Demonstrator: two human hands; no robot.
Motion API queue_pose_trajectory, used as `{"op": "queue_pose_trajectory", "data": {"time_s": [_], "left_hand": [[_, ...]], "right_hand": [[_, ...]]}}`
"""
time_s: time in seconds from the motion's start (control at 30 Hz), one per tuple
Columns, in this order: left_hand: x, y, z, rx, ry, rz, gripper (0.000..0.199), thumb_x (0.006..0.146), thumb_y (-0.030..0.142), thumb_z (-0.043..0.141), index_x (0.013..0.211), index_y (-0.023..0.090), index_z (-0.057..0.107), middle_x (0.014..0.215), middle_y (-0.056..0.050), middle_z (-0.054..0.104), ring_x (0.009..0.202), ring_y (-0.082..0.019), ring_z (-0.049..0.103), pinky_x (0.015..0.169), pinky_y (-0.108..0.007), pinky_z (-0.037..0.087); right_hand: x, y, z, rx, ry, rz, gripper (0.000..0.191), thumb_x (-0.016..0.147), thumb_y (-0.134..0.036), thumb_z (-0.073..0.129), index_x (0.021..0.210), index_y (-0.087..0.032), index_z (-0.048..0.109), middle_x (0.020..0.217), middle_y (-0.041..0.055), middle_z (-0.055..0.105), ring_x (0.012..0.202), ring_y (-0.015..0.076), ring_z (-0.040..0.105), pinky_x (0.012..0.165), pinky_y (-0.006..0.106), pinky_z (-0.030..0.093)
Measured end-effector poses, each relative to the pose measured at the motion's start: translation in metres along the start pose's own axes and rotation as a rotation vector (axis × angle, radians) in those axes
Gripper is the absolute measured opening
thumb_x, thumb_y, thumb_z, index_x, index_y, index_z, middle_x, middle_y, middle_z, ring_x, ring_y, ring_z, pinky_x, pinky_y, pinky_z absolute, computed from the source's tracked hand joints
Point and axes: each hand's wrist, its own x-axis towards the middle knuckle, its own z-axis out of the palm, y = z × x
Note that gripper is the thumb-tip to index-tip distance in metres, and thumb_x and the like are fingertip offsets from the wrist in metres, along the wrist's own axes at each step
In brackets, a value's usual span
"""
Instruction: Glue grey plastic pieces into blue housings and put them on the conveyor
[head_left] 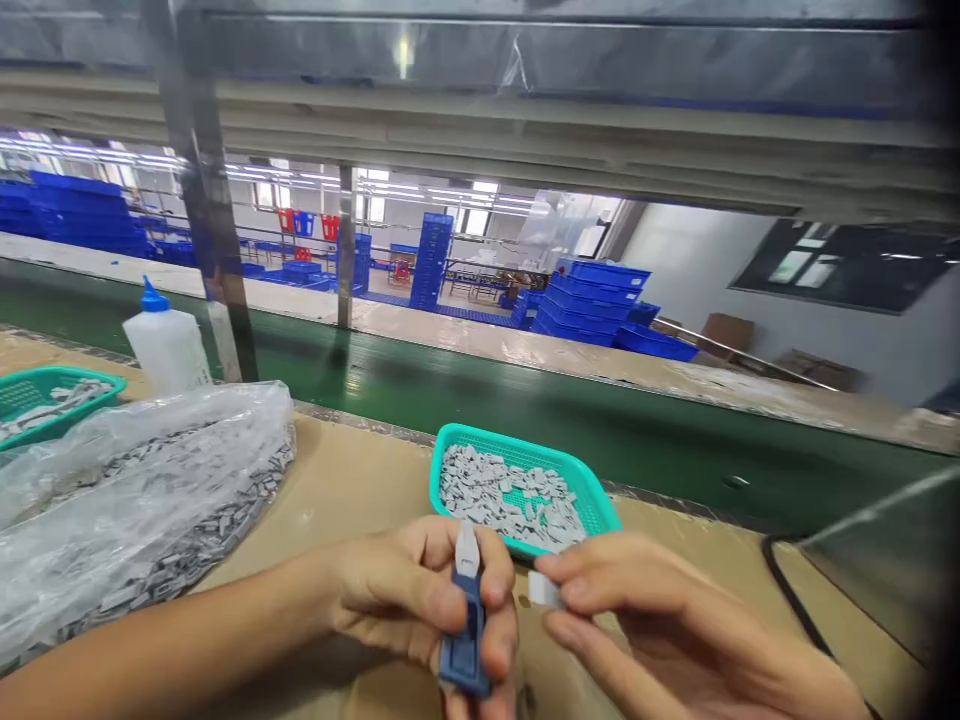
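Note:
My left hand (427, 590) is closed around a dark blue plastic part (465, 645), held tilted near upright. A light grey tip piece (466, 550) sticks out of the part's upper end. Just to the right, my right hand (637, 610) pinches a small whitish piece (544, 590) between thumb and fingers, apart from the blue part. Behind both hands lies a green basket (600, 500) with many small light grey pieces (487, 485) in it.
A clear plastic bag (172, 480) of grey pieces lies at the left, by a white bottle (169, 345) with a blue cap and a second green basket (112, 385). Beyond the table runs a green belt (397, 380); a black cable (795, 600) curves at the right.

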Motion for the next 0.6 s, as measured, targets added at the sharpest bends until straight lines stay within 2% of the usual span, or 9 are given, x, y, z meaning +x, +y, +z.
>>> {"op": "queue_pose_trajectory", "data": {"time_s": [0.07, 0.17, 0.3, 0.43, 0.53, 0.6], "left_hand": [[-0.001, 0.008, 0.013, 0.041, 0.056, -0.071, 0.032, 0.06, 0.03, 0.069, 0.08, 0.013, 0.05, 0.064, -0.002, 0.059, 0.054, -0.012, 0.06, 0.044, -0.017, 0.045], [-0.002, 0.009, 0.02, 0.168, 0.188, -0.118, 0.033, 0.062, 0.032, 0.067, 0.084, 0.013, 0.051, 0.063, -0.003, 0.061, 0.05, -0.009, 0.057, 0.043, -0.015, 0.043], [-0.002, 0.004, 0.021, 0.302, 0.319, -0.16, 0.025, 0.063, 0.031, 0.066, 0.074, 0.012, 0.053, 0.058, -0.003, 0.06, 0.051, -0.01, 0.056, 0.044, -0.016, 0.042], [-0.001, 0.004, 0.02, 0.379, 0.34, -0.167, 0.016, 0.066, 0.025, 0.063, 0.067, 0.01, 0.056, 0.057, -0.002, 0.059, 0.048, -0.007, 0.053, 0.048, -0.018, 0.043], [-0.002, 0.004, 0.021, 0.396, 0.338, -0.204, 0.016, 0.067, 0.026, 0.062, 0.068, 0.01, 0.057, 0.058, -0.001, 0.059, 0.05, -0.008, 0.053, 0.049, -0.019, 0.043], [-0.006, 0.003, 0.022, 0.394, 0.382, -0.21, 0.017, 0.069, 0.027, 0.061, 0.073, 0.011, 0.058, 0.062, -0.001, 0.059, 0.054, -0.007, 0.053, 0.055, -0.02, 0.044]], "right_hand": [[-0.006, -0.009, 0.0, -0.055, -0.073, -0.068, 0.026, 0.062, 0.001, 0.063, 0.077, -0.021, 0.063, 0.075, 0.0028, 0.065, 0.068, 0.0148, 0.062, 0.062, 0.021, 0.054], [-0.012, -0.015, -0.001, -0.125, -0.139, -0.096, 0.028, 0.063, 0.004, 0.06, 0.081, -0.018, 0.063, 0.079, 0.0046, 0.065, 0.069, 0.0141, 0.062, 0.063, 0.021, 0.054], [-0.016, -0.014, -0.001, -0.183, -0.16, -0.085, 0.025, 0.064, 0.004, 0.059, 0.08, -0.014, 0.065, 0.08, 0.0065, 0.064, 0.072, 0.0125, 0.061, 0.063, 0.018, 0.053], [-0.015, -0.013, -0.002, -0.235, -0.203, -0.07, 0.021, 0.067, 0.002, 0.056, 0.078, -0.013, 0.066, 0.08, 0.0072, 0.063, 0.073, 0.012, 0.061, 0.064, 0.018, 0.052], [-0.016, -0.013, -0.003, -0.254, -0.234, -0.075, 0.023, 0.069, 0.002, 0.054, 0.08, -0.014, 0.066, 0.08, 0.006, 0.064, 0.072, 0.0114, 0.061, 0.065, 0.018, 0.051], [-0.019, -0.011, -0.003, -0.269, -0.223, -0.052, 0.022, 0.069, 0.0, 0.054, 0.08, -0.015, 0.066, 0.079, 0.005, 0.064, 0.072, 0.0113, 0.061, 0.064, 0.018, 0.051]]}}
